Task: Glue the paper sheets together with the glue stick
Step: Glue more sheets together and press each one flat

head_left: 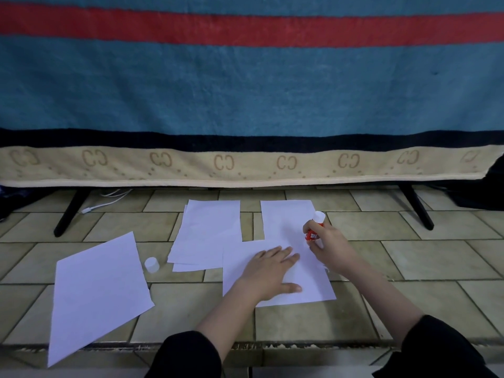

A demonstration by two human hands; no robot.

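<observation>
Fingers of the right hand (328, 241) pinch a red-labelled white glue stick (315, 227) over 1 white paper sheet (311, 285) on the tiled floor (409, 257); the left hand (268, 271) presses it, spread flat. Its round white cap (151, 264) stands left, beside stacked sheets (203, 236).

Left hand (270, 271) lies flat, palm down, fingers straight and spread a little toward the upper right, thumb stuck out to the side, bare forearm running back to a dark sleeve (185, 356). Right hand (328, 240) sits just beyond it, fingers and thumb curled tight in a grip. Both arms reach forward, the hands close together but apart.
</observation>
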